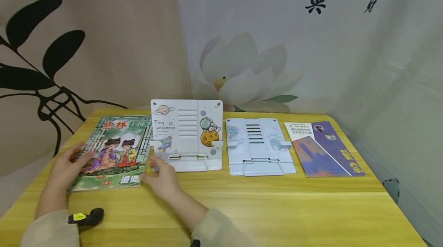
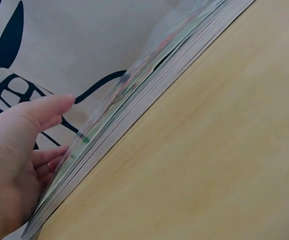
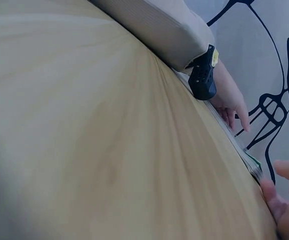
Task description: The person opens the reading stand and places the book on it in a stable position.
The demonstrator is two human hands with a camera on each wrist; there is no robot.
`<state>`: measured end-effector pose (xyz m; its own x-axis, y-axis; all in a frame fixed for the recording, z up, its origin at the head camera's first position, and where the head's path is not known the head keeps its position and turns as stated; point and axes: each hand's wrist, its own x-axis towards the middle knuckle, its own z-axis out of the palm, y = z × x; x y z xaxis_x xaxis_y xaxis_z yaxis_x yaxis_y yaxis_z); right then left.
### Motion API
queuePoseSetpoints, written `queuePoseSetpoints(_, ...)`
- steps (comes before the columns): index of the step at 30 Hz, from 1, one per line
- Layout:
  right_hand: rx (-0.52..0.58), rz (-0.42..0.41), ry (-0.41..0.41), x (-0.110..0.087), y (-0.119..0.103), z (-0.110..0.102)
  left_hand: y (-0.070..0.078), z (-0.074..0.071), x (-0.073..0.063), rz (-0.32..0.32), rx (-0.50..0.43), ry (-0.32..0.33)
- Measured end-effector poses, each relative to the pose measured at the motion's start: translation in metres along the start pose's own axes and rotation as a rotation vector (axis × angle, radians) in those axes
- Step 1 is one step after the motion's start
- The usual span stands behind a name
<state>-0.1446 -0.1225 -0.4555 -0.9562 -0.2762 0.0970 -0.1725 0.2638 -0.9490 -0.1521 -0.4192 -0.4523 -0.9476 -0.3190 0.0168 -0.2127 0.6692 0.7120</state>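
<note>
A magazine (image 1: 114, 151) with two cartoon children on its green cover lies at the table's left; its layered page edges (image 2: 149, 105) show from the side. At its left edge is my left hand (image 1: 67, 168), thumb reaching over the cover and fingers loosely bent beside the edge. My right hand (image 1: 162, 178) is at the lower right corner, thumb and forefinger spread apart, fingertips right by the edge. Close to that hand stands a white book stand (image 1: 188, 135) printed with an astronaut and planets.
A second, pale blue book stand (image 1: 256, 143) leans back right of the first. Farther right lies a purple and white book (image 1: 328, 149). The wooden table (image 1: 277, 208) ends at a printed curtain (image 1: 249, 28). A black camera (image 1: 86, 217) is strapped to my left wrist.
</note>
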Motion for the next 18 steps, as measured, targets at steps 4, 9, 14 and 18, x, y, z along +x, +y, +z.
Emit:
queuePoseSetpoints(4,-0.052,0.013,0.0,0.002,-0.001,0.004,-0.001,0.001,0.002,0.015,0.054,0.0)
queuePoseSetpoints(9,-0.139,0.011,-0.002,0.005,-0.002,0.006,-0.001,0.004,0.005,0.028,0.108,0.013)
queuePoseSetpoints(14,-0.239,-0.01,0.018,0.007,0.001,0.01,-0.004,0.004,0.005,0.017,0.131,0.022)
queuePoseSetpoints(18,-0.349,-0.045,0.027,0.008,0.001,0.013,-0.004,0.002,0.004,0.003,0.131,0.008)
